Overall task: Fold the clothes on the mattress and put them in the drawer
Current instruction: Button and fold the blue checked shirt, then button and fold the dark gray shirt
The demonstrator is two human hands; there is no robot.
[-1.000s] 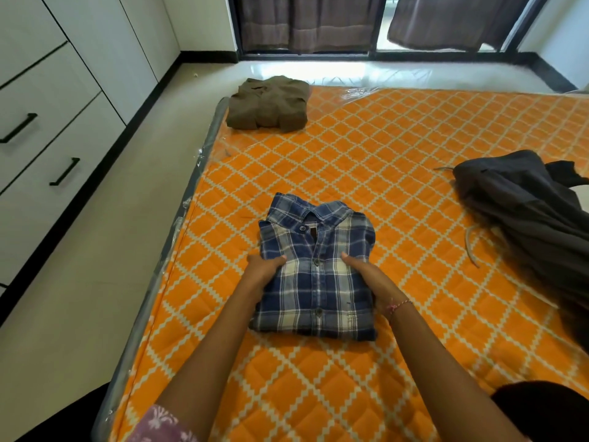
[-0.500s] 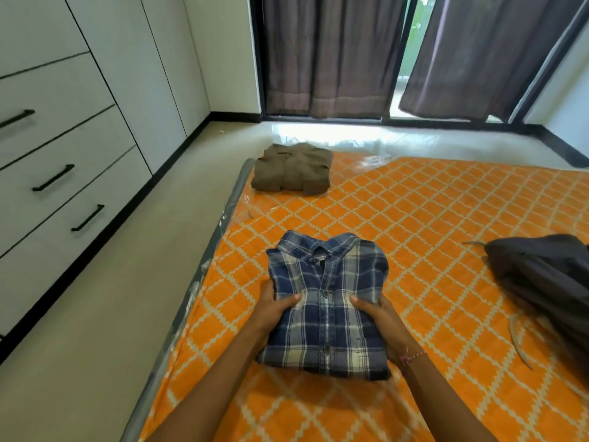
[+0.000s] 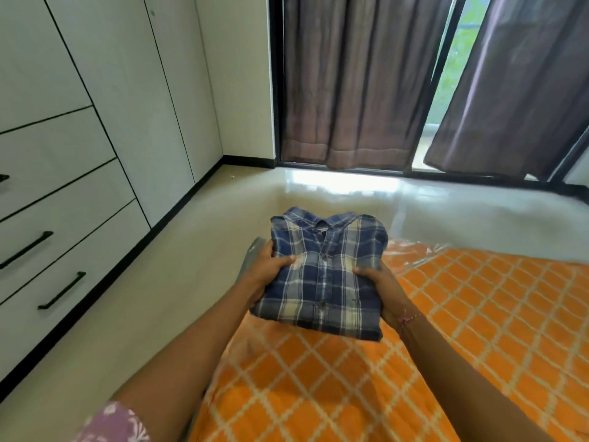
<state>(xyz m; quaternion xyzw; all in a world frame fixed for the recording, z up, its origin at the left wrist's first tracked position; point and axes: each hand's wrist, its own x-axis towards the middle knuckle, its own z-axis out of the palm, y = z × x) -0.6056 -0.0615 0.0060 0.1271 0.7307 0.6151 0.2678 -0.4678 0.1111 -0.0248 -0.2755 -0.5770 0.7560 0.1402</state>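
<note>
Holding a folded plaid shirt [image 3: 325,272] up over the orange mattress [image 3: 446,330]

Blue and white checks, buttoned, collar on top, pretty neat. Left hand [image 3: 267,272] and right hand [image 3: 379,288] both grip its sides, thumbs on top, fingers curled underneath. Drawers [image 3: 63,250] sit off left.

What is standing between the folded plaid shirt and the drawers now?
Only bare floor lies between the plaid shirt, gripped by left hand and right hand, and the drawers. All visible drawers are closed.
</note>
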